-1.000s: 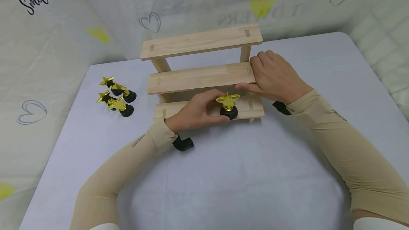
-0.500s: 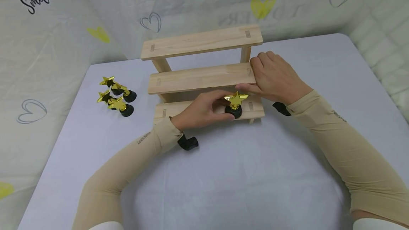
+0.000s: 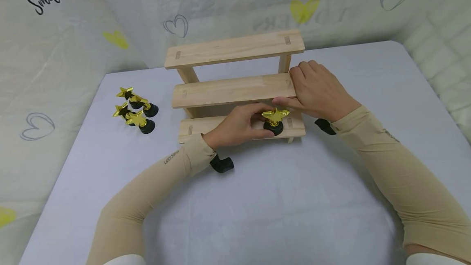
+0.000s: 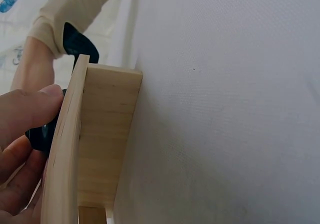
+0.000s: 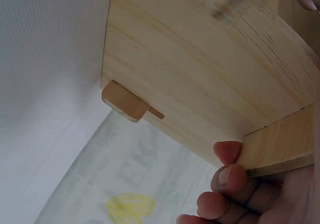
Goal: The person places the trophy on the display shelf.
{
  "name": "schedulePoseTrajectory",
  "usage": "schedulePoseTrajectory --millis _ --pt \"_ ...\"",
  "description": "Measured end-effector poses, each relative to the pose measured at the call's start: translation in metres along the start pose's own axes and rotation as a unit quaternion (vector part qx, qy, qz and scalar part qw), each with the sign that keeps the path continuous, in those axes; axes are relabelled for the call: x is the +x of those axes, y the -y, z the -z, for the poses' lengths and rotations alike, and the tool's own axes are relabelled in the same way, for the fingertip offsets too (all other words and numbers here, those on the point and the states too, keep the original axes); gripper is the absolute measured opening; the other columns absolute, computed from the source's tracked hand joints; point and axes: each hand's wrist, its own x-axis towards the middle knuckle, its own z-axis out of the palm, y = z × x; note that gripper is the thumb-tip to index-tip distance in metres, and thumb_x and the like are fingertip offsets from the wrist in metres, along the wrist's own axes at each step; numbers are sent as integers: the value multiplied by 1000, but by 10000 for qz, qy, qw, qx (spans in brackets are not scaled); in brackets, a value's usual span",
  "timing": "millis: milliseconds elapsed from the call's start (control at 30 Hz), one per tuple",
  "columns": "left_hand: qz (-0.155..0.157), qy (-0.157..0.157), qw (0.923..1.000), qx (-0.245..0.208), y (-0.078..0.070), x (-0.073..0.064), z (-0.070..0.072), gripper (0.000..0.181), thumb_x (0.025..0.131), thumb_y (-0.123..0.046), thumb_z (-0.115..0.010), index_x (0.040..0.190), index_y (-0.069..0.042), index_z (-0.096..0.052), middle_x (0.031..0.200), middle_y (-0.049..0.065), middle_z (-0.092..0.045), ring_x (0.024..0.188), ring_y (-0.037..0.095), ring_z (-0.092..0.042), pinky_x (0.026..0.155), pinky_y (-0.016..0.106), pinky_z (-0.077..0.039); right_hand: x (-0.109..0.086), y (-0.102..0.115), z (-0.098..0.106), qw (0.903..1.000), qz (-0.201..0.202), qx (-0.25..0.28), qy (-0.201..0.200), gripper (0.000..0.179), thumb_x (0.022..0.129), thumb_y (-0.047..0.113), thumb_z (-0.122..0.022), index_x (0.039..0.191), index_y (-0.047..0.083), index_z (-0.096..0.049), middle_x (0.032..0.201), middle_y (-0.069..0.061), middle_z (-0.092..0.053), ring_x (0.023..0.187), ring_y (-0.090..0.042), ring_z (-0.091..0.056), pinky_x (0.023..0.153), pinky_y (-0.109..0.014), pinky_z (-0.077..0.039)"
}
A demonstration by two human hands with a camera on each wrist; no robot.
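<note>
In the head view a three-step wooden rack (image 3: 228, 91) stands on the table. My left hand (image 3: 241, 124) pinches a small star trophy (image 3: 274, 116) by its round black base at the right part of the lowest step. Its gold star points up. The left wrist view has the thumb on the dark base (image 4: 42, 136), right at the wooden board. My right hand (image 3: 320, 89) grips the right end of the middle step; in the right wrist view its curled fingers (image 5: 231, 179) wrap under the board's edge. Each wrist bears a black camera mount.
Several more gold star trophies (image 3: 136, 118) with black bases are clustered on the white table (image 3: 257, 207), left of the rack. Behind the rack hangs a pale curtain (image 3: 235, 3) printed with hearts and lettering.
My left hand has slid to the right along the lowest step with the trophy. The right hand keeps its grip on the middle step.
</note>
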Motion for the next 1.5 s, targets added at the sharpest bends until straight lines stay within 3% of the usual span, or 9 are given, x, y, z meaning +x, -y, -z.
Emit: schedulePoseTrajectory --millis 267,500,900,1167,1500 --pt "131 -177 9987 -468 -2 3 -2 55 82 -10 -88 132 -4 -64 132 11 -68 113 20 -73 100 16 -56 0 0 1 10000 -7 0 74 98 96 83 -19 81 -8 -50 68 -18 -46 59 -34 -40 56 -42 -37" --pt "288 -312 9989 -178 -1 1 -3 57 81 -17 -90 132 -8 -66 126 6 -72 103 14 -72 95 17 -57 -1 0 0 10000 -26 16 61 99 96 83 -19 83 -9 -52 69 -19 -48 60 -35 -41 57 -44 -39" --pt "335 -273 9987 -271 -1 2 -4 55 84 -19 -88 133 -8 -65 129 6 -71 110 16 -73 99 16 -56 -1 -1 -1 9999 -85 -4 107 100 96 84 -18 83 -9 -51 69 -19 -46 60 -34 -40 57 -43 -38" --pt "356 -243 9990 -64 -2 4 -4 50 85 -18 -86 131 -10 -66 124 4 -72 109 15 -73 98 16 -56 0 0 1 9997 -140 51 169 101 94 86 -18 84 -9 -52 71 -19 -48 62 -35 -42 59 -45 -40" --pt "454 -277 9983 -236 -3 2 -4 51 85 -17 -86 131 -9 -66 127 5 -71 112 16 -72 101 16 -55 -2 0 0 9998 -136 83 87 100 95 85 -19 84 -8 -52 70 -19 -48 62 -35 -42 59 -45 -40"
